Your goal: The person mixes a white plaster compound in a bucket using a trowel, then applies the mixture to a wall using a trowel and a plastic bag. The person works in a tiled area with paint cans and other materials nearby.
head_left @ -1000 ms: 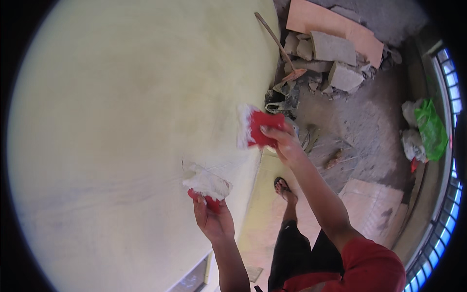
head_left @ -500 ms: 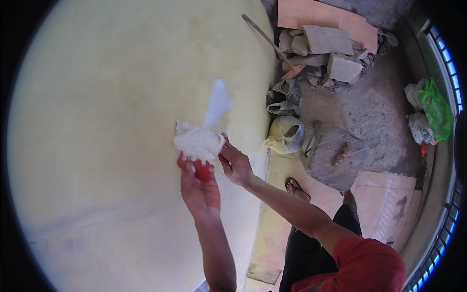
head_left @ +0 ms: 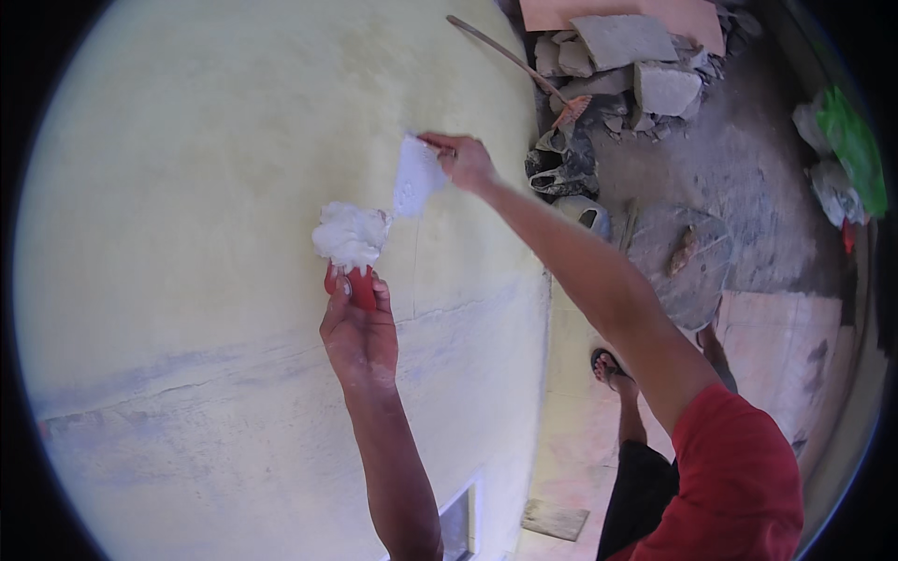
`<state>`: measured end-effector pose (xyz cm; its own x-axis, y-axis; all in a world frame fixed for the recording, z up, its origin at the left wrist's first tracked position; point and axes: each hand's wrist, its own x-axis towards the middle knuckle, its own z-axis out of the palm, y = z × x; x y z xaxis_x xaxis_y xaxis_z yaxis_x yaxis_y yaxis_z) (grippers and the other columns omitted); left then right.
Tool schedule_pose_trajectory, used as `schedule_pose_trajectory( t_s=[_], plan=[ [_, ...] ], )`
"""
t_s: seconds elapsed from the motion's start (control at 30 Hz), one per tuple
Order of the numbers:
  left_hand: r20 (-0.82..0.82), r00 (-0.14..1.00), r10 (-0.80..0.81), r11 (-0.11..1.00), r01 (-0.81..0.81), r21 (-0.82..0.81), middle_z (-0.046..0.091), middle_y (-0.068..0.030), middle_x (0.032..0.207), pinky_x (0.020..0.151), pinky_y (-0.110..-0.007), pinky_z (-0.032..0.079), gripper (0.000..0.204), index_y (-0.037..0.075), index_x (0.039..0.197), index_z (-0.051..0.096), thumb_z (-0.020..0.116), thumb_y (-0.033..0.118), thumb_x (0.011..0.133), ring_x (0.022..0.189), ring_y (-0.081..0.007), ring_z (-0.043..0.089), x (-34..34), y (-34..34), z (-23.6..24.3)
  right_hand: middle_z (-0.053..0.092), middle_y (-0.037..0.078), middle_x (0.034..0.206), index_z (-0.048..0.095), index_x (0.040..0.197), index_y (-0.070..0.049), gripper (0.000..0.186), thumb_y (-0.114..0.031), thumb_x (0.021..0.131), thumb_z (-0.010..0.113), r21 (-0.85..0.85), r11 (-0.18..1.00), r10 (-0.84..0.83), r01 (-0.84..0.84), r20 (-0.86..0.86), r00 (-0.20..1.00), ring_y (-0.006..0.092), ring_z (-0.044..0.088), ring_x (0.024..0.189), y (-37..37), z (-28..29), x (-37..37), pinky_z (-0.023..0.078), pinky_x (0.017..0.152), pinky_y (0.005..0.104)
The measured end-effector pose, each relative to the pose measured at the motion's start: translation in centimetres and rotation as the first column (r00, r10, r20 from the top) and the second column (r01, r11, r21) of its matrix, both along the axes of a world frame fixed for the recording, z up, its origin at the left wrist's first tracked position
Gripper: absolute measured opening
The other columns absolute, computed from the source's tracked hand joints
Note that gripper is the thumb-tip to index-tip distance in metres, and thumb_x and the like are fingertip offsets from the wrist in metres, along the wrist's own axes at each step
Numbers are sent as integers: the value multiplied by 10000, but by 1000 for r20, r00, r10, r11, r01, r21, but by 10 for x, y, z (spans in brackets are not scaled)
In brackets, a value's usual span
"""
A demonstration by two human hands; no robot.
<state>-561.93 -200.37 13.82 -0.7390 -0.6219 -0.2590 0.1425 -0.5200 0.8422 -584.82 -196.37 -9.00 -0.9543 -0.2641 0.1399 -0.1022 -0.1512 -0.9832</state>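
My left hand (head_left: 360,341) is closed around the red handle of a putty knife (head_left: 363,288). A thick heap of white putty (head_left: 351,234) covers its blade, with drips hanging over the handle. Up and to the right, my right hand (head_left: 470,163) grips a thin red scraper (head_left: 434,139), seen nearly edge-on. The scraper lies at the top of a white putty patch (head_left: 414,182) on the pale yellow wall (head_left: 206,215). Fingers hide most of the scraper.
Broken concrete slabs (head_left: 622,42) lie at the upper right beside a long-handled broom (head_left: 505,54). Dusty plastic bags (head_left: 566,164) sit along the wall's foot. A clear sheet (head_left: 683,252) is on the floor; a green bag (head_left: 851,150) rests far right.
My right hand has left the putty heap and moved up and right with the scraper to the wall patch. My left hand, with the loaded putty knife, has shifted slightly up and left.
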Motion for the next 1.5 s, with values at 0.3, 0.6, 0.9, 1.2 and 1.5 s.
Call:
schedule_pose_trajectory(
  t_s=[0.3, 0.6, 0.9, 1.2, 1.5],
  plan=[
    [-40, 999, -27, 1000, 27, -10, 639, -179, 1167, 913, -357, 599, 290, -77, 1328, 522, 510, 38, 1062, 1044, -260, 635, 29, -15, 9, 649, 94, 1425, 637, 1431, -217, 588, 0, 886, 608, 32, 988, -150, 152, -56, 987, 324, 596, 1343, -20, 42, 245, 495, 1137, 431],
    [-50, 997, -58, 998, 57, -23, 647, -182, 1120, 904, -340, 602, 284, -111, 1309, 518, 508, 42, 1070, 1011, -242, 627, 43, -6, 33, 743, 208, 1137, 638, 1425, -113, 491, -68, 944, 554, 114, 991, 4, -62, 454, 891, 294, 739, 1001, 41, 81, 253, 567, 931, 385],
    [-24, 999, -46, 999, 46, -17, 631, -184, 1075, 906, -339, 601, 283, -129, 1293, 506, 534, -5, 1040, 993, -243, 617, 59, -8, 36, 599, 258, 1382, 568, 1429, -13, 525, -48, 918, 684, 23, 983, -181, 181, -9, 983, 506, 578, 1246, -20, 113, 358, 496, 1053, 554],
    [-25, 996, -84, 996, 84, -6, 627, -183, 1096, 891, -335, 602, 302, -128, 1306, 500, 530, -18, 1026, 997, -242, 611, 52, 4, 51, 731, 204, 910, 685, 1374, -168, 412, -349, 1028, 553, 333, 935, -300, 125, 551, 779, 352, 706, 843, -12, -14, 226, 546, 827, 441],
    [-23, 999, -39, 999, 38, -24, 624, -184, 1098, 885, -339, 596, 341, -126, 1345, 477, 525, -9, 1029, 993, -241, 606, 84, -1, 52, 744, 190, 1121, 567, 1484, -59, 569, -48, 920, 635, 13, 954, -299, 301, -87, 950, 347, 692, 1005, -21, 142, 335, 556, 868, 466]
  ],
)
